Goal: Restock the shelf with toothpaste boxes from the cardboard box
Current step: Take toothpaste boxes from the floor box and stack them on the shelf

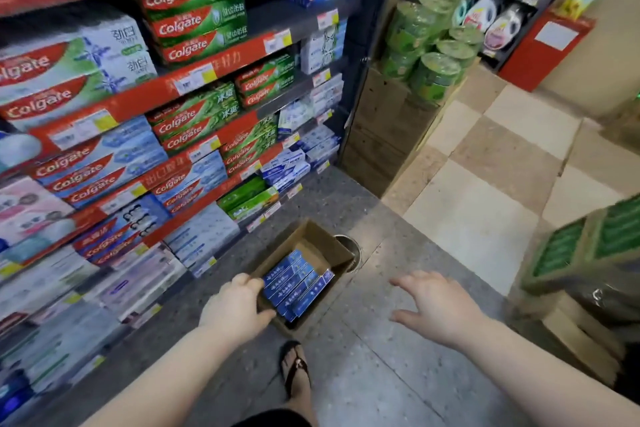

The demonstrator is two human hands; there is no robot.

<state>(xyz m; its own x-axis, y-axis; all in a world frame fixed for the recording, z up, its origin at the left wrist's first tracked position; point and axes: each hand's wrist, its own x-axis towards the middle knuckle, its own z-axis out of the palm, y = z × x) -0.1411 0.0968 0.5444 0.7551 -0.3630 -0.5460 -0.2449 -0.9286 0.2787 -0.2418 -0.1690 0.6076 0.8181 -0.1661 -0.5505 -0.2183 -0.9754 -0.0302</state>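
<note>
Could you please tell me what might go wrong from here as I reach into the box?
The sandalled foot stands close to the cardboard box; a step forward could kick or trip on it.
The left hand is at the box's near wall while the right hand hovers open, so lifting several blue toothpaste boxes one-handed may spill them.
The shelf looks tightly packed; forcing stock in might dislodge neighbours.

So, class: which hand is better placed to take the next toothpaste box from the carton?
Left. The left hand is at the edge of the carton, fingers by the blue boxes. The right hand hangs open over the floor, apart from the carton.
</note>
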